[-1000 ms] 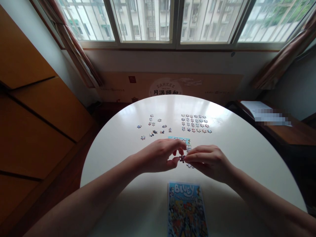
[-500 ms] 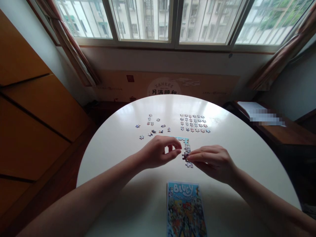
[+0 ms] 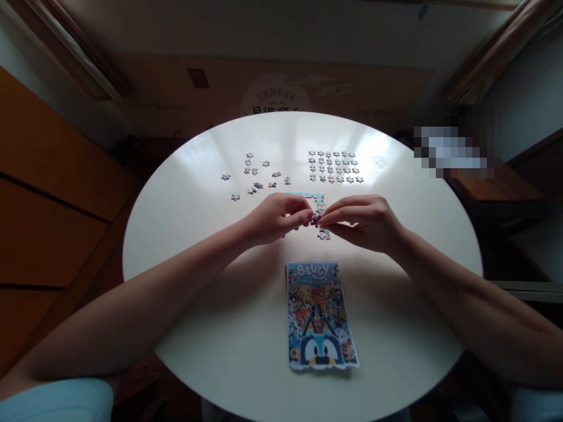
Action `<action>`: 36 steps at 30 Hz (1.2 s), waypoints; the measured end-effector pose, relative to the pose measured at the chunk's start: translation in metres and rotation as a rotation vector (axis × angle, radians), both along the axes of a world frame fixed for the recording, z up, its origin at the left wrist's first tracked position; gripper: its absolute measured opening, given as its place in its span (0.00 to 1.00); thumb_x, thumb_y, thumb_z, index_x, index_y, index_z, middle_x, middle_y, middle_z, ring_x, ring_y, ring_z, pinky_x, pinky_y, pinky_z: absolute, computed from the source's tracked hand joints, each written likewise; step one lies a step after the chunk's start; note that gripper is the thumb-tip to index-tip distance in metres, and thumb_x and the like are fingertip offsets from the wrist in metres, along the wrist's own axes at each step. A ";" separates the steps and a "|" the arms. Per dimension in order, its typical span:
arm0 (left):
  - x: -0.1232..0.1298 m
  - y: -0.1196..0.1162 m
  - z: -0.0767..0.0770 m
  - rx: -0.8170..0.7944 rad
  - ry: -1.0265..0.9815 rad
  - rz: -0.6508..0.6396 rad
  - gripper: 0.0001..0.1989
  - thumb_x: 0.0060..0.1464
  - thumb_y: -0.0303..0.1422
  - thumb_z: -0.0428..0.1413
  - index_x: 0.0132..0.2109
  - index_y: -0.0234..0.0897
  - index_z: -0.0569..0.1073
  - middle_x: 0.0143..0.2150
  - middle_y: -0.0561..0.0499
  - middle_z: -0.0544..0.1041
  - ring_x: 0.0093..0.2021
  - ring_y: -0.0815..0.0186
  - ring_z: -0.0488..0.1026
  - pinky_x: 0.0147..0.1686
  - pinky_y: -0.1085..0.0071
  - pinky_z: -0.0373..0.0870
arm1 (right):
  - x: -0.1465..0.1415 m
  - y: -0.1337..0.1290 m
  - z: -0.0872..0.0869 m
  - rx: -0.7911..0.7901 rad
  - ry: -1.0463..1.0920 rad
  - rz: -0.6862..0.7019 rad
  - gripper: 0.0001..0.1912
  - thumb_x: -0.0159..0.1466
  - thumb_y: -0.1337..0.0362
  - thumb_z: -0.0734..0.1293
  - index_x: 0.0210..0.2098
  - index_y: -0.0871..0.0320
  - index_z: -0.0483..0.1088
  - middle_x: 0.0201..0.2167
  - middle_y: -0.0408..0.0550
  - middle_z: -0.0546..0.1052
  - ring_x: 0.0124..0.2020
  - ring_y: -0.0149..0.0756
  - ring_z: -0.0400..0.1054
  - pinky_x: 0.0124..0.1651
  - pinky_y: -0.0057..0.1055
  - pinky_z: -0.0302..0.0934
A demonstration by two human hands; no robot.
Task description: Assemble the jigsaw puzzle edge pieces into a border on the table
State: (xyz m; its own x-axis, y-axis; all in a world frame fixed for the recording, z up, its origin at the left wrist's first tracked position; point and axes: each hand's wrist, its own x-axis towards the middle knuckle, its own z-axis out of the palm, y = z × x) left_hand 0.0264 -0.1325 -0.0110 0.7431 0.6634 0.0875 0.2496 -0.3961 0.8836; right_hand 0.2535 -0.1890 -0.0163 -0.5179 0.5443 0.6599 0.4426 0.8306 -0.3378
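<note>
A small dark puzzle piece [image 3: 316, 219] is pinched between the fingertips of my right hand [image 3: 365, 221]. From the other side, my left hand [image 3: 281, 218] has its thumb and forefinger closed on the left edge of the same piece. Just under and behind the fingers lies a partly joined puzzle border [image 3: 308, 194], a light blue strip that turns down on the right toward me. Its near end [image 3: 324, 234] shows below the right fingertips. My hands hide part of this border.
Neat rows of loose puzzle pieces [image 3: 336, 167] lie at the back right of the round white table [image 3: 220, 240]. Several scattered pieces [image 3: 255, 172] are at the back left. A Bluey picture sheet [image 3: 321, 316] lies nearest me. A wooden side table [image 3: 505, 186] stands off to the right.
My left hand has come up to the puzzle piece and its open finger gap has closed on it. My right hand still holds the piece. The head view has tilted down.
</note>
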 end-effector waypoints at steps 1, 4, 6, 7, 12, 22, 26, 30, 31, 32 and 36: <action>0.001 0.000 -0.001 -0.002 0.007 0.013 0.09 0.59 0.31 0.54 0.33 0.32 0.76 0.25 0.52 0.73 0.21 0.75 0.67 0.18 0.81 0.64 | 0.001 0.001 0.000 -0.001 -0.015 0.004 0.04 0.65 0.67 0.71 0.38 0.55 0.80 0.36 0.45 0.82 0.35 0.32 0.78 0.37 0.28 0.73; 0.003 0.000 -0.003 -0.023 0.012 0.030 0.10 0.59 0.32 0.54 0.33 0.32 0.76 0.25 0.51 0.74 0.22 0.73 0.68 0.18 0.80 0.64 | 0.002 0.001 0.000 0.013 -0.041 -0.002 0.04 0.65 0.66 0.71 0.38 0.55 0.80 0.38 0.46 0.82 0.38 0.33 0.78 0.40 0.30 0.73; 0.005 0.000 -0.004 -0.036 0.009 0.033 0.10 0.60 0.33 0.54 0.33 0.32 0.76 0.26 0.50 0.75 0.25 0.72 0.70 0.18 0.80 0.64 | 0.002 0.001 -0.001 0.021 -0.045 -0.009 0.04 0.65 0.66 0.71 0.38 0.54 0.80 0.39 0.46 0.82 0.39 0.34 0.78 0.41 0.30 0.73; 0.005 0.001 -0.005 -0.034 0.009 0.032 0.10 0.60 0.33 0.54 0.33 0.32 0.76 0.27 0.50 0.75 0.25 0.72 0.71 0.18 0.80 0.64 | 0.002 0.001 -0.002 0.022 -0.045 -0.012 0.04 0.66 0.66 0.71 0.38 0.55 0.80 0.39 0.46 0.82 0.39 0.34 0.78 0.41 0.30 0.73; 0.002 0.003 -0.009 0.249 0.069 0.059 0.11 0.63 0.33 0.52 0.37 0.34 0.78 0.31 0.50 0.79 0.30 0.68 0.74 0.31 0.72 0.73 | 0.005 -0.001 0.009 -0.002 -0.049 -0.043 0.04 0.65 0.67 0.70 0.37 0.55 0.80 0.38 0.45 0.82 0.38 0.34 0.78 0.41 0.30 0.73; 0.000 0.012 -0.030 0.893 0.066 -0.227 0.18 0.60 0.21 0.51 0.53 0.39 0.76 0.58 0.45 0.77 0.61 0.58 0.70 0.61 0.54 0.69 | 0.014 -0.025 0.010 -0.192 -0.151 -0.089 0.06 0.67 0.65 0.69 0.39 0.56 0.80 0.38 0.46 0.83 0.35 0.32 0.78 0.38 0.29 0.73; -0.002 0.011 -0.026 0.845 0.055 -0.347 0.19 0.59 0.22 0.52 0.55 0.39 0.76 0.57 0.47 0.78 0.61 0.59 0.71 0.64 0.55 0.66 | 0.009 -0.034 -0.015 -0.224 -0.095 -0.123 0.07 0.68 0.65 0.68 0.40 0.57 0.80 0.37 0.47 0.83 0.34 0.32 0.78 0.37 0.29 0.73; -0.005 0.007 -0.020 0.769 0.110 -0.383 0.20 0.57 0.24 0.55 0.55 0.42 0.76 0.59 0.48 0.77 0.64 0.57 0.68 0.67 0.50 0.60 | 0.008 -0.033 -0.025 -0.182 -0.118 -0.125 0.06 0.67 0.65 0.69 0.38 0.56 0.80 0.37 0.46 0.83 0.36 0.33 0.78 0.37 0.29 0.73; -0.005 0.007 -0.019 0.749 0.119 -0.393 0.20 0.56 0.24 0.55 0.55 0.42 0.76 0.60 0.48 0.76 0.65 0.57 0.67 0.67 0.49 0.59 | 0.008 -0.033 -0.026 -0.179 -0.126 -0.125 0.06 0.66 0.65 0.69 0.38 0.55 0.80 0.37 0.45 0.83 0.36 0.33 0.78 0.38 0.30 0.73; -0.005 0.006 -0.018 0.729 0.122 -0.407 0.20 0.56 0.23 0.54 0.54 0.43 0.76 0.60 0.49 0.76 0.65 0.57 0.68 0.67 0.50 0.59 | 0.008 -0.033 -0.026 -0.178 -0.131 -0.128 0.05 0.66 0.65 0.70 0.38 0.55 0.80 0.37 0.45 0.83 0.36 0.33 0.78 0.38 0.30 0.73; -0.003 0.005 -0.018 0.669 0.089 -0.447 0.19 0.58 0.22 0.53 0.53 0.43 0.77 0.58 0.49 0.77 0.62 0.60 0.71 0.65 0.55 0.65 | 0.008 -0.032 -0.028 -0.187 -0.137 -0.139 0.05 0.66 0.65 0.70 0.38 0.54 0.80 0.38 0.45 0.83 0.36 0.34 0.77 0.37 0.31 0.72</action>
